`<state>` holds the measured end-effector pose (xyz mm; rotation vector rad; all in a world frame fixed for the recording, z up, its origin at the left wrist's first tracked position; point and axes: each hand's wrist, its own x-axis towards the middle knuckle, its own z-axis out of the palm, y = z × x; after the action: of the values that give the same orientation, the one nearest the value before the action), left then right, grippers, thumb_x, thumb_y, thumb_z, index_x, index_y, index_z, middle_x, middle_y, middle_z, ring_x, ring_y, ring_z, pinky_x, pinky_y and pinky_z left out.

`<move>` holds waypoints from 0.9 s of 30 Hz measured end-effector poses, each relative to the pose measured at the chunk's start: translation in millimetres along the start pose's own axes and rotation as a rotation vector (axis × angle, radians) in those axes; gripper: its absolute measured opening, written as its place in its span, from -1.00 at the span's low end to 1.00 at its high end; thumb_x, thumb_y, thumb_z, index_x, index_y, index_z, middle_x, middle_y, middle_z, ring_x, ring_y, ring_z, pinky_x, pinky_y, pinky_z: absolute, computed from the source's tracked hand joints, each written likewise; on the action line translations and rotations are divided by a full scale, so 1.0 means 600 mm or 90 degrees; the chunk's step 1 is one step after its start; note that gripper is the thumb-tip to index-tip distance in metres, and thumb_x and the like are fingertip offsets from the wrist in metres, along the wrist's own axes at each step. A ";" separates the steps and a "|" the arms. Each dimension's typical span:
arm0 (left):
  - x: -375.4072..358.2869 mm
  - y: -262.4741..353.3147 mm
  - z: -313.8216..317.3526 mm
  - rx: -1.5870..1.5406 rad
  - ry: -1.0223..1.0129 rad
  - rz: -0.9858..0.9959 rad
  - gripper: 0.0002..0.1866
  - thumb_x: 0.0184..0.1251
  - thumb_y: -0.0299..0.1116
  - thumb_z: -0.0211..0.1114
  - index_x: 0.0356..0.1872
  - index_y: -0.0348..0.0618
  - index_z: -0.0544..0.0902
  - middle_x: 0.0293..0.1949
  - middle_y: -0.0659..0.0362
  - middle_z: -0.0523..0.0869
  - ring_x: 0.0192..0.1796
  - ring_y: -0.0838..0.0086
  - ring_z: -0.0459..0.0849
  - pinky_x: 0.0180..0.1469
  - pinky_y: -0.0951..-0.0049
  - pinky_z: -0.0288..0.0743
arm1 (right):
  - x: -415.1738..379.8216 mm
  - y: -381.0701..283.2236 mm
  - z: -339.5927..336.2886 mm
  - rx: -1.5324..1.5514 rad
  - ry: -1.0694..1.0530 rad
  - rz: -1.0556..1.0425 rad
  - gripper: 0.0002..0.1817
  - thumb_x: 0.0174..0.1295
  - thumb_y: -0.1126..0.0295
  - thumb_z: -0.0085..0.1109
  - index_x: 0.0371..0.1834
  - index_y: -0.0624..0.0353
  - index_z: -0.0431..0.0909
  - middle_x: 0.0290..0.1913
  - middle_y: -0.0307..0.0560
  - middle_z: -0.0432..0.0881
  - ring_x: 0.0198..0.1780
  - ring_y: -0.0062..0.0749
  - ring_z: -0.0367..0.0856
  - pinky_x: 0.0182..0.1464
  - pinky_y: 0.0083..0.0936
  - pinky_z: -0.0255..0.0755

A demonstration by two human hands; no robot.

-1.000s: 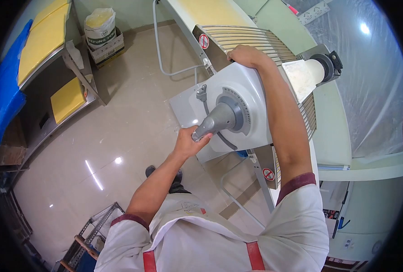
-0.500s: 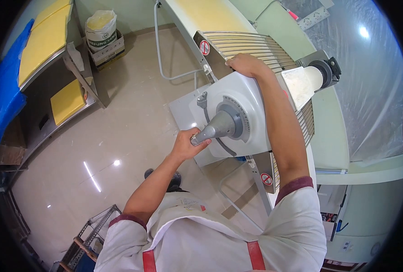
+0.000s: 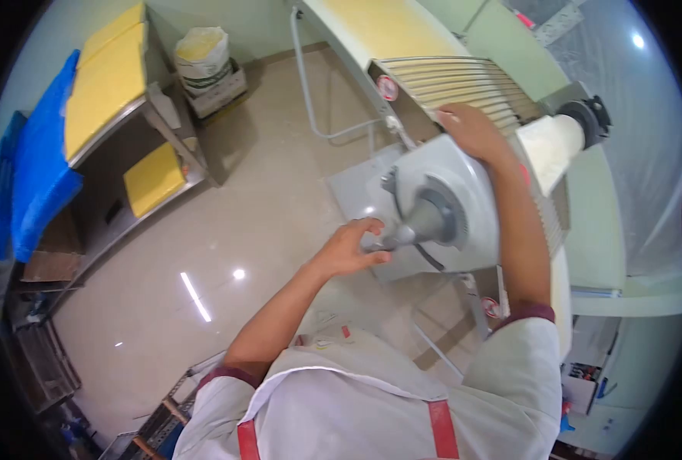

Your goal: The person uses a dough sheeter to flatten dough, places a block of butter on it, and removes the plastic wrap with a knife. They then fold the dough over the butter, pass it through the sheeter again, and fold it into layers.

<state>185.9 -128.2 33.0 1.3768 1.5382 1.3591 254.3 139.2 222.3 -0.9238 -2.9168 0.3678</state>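
Observation:
A dough sheeter's white-grey housing [image 3: 473, 180] stands at my front right, with a round dial and a grey cone-shaped handle [image 3: 425, 222] pointing toward me. My left hand [image 3: 345, 249] is at the handle's tip, thumb and fingers spread apart around it; whether they still touch is blurred. My right hand [image 3: 475, 132] lies over the housing's far edge, fingers stretched toward the metal bar guard [image 3: 456, 84]. The forearm crosses the housing's right side. A yellow dough sheet [image 3: 379, 27] lies on the conveyor belt beyond the guard.
Right of the guard is a white flour-dusted scoop-like part [image 3: 548, 149]. A steel table [image 3: 195, 165] at left carries yellow sheets [image 3: 111, 84] and blue plastic [image 3: 46, 169]. A flour sack [image 3: 203, 65] stands in a box by the wall. A metal rack [image 3: 164, 406] is at lower left.
My left hand's fingers have loosened from their grip on the handle and spread apart. My right hand has shifted slightly on the housing's edge. The view has swung left, so everything appears farther right.

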 end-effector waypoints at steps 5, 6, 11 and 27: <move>0.063 -0.063 -0.176 0.064 0.027 -0.099 -0.49 0.24 -0.04 0.35 0.03 -0.24 0.56 -0.08 0.01 0.68 0.05 0.21 0.63 0.14 0.26 0.45 | -0.069 -0.015 -0.111 0.079 0.295 -0.041 -0.54 0.38 0.31 -0.06 0.32 0.18 0.40 0.33 -0.08 0.44 0.38 -0.31 0.32 0.43 -0.42 0.06; 0.083 -0.077 -0.204 0.070 0.030 -0.113 -0.52 0.26 -0.07 0.34 0.02 -0.25 0.57 -0.09 0.02 0.69 0.03 0.23 0.64 0.12 0.27 0.46 | -0.083 -0.015 -0.140 0.066 0.343 -0.060 -0.52 0.40 0.27 -0.10 0.35 0.17 0.38 0.35 -0.09 0.42 0.37 -0.33 0.33 0.42 -0.41 0.08; 0.235 -0.178 -0.360 0.081 -0.005 -0.176 -0.63 0.31 -0.20 0.32 -0.02 -0.28 0.58 -0.13 0.07 0.71 -0.01 0.37 0.67 0.08 0.35 0.50 | -0.211 0.160 -0.134 -0.232 0.679 0.447 -0.45 0.44 0.09 -0.13 0.31 0.27 0.41 0.37 0.02 0.38 0.38 -0.29 0.32 0.40 -0.39 0.10; 0.866 -0.353 -0.638 -0.049 0.083 -0.083 -0.79 0.39 -0.35 0.24 -0.07 -0.25 0.59 -0.20 0.22 0.66 -0.11 0.56 0.56 -0.01 0.53 0.42 | -0.193 0.059 -0.107 -0.414 0.753 0.836 -0.63 0.39 0.26 0.10 0.16 0.21 0.55 0.18 0.04 0.59 0.26 -0.17 0.49 0.29 -0.36 0.29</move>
<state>-349.7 288.9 7.2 1.1399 1.6123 1.4356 377.2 114.4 277.9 -2.0191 -1.0532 -0.8539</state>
